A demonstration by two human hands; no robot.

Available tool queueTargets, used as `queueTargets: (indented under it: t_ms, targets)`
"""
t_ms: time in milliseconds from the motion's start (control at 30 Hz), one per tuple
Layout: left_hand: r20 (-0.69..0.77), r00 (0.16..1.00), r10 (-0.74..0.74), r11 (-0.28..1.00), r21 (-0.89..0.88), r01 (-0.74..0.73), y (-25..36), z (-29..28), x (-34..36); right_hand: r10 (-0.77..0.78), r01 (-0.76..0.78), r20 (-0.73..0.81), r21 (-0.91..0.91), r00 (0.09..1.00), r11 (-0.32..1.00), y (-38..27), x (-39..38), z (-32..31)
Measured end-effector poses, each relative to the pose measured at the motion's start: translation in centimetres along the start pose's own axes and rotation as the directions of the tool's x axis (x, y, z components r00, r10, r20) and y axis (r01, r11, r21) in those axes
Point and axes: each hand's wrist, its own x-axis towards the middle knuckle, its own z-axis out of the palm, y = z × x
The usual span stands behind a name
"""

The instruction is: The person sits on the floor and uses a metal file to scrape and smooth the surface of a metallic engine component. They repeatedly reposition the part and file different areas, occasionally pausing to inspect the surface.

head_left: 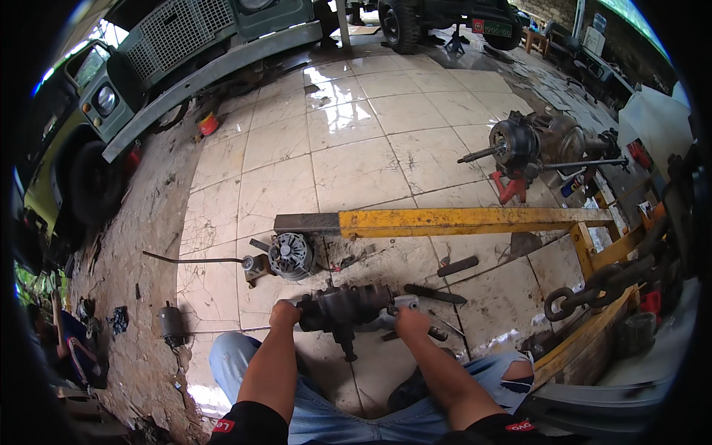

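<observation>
Between my knees, a dark, greasy cast-metal housing (337, 308) that looks like a steering gearbox lies over the tiles, a short splined shaft pointing toward me. My left hand (284, 314) is closed round its left end. By its right end my right hand (411, 324) is also closed, on or beside a grey metal piece (384, 322); what exactly the fingers hold is hidden. Just beyond the housing sits a round silver alternator (291, 256). A smaller metal part with a long bent rod (196, 259) touches its left side.
A yellow steel beam (460, 221) crosses the floor ahead, with a heavy chain (601, 285) at right. Dark bars (436, 294) lie right of the housing. An axle-like assembly (549, 144) rests on a red stand. A cylindrical motor (172, 325) stands left; a truck (178, 67) is parked behind.
</observation>
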Motion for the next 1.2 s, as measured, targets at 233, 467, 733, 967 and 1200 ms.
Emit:
queueTargets:
  t_ms: [233,467,733,967,1200]
  targets:
    - [-0.036,0.999,0.003,1.000,0.021,-0.002,0.1,-0.8,-0.8,-0.187,0.184,-0.066,-0.052,0.980,0.982,0.4,1.0,-1.5]
    - [0.003,1.000,0.008,0.995,-0.103,-0.008,-0.8,-1.2,-1.5,-0.246,0.243,-0.052,-0.051,0.968,0.969,0.1,0.2,-2.2]
    - [0.065,0.990,0.124,0.972,-0.210,-0.108,-2.1,0.6,1.7,-0.135,0.154,0.177,-0.093,0.975,0.984,0.4,1.6,-3.4]
    - [-0.018,0.991,0.130,0.981,-0.142,-0.131,-1.1,0.4,-0.2,-0.337,0.352,0.138,-0.099,0.931,0.931,0.0,-0.1,-8.3]
    - [0.034,0.989,0.146,0.962,-0.239,-0.134,-2.9,1.1,1.4,-0.233,0.257,0.158,-0.150,0.959,0.955,1.1,-1.8,-8.1]
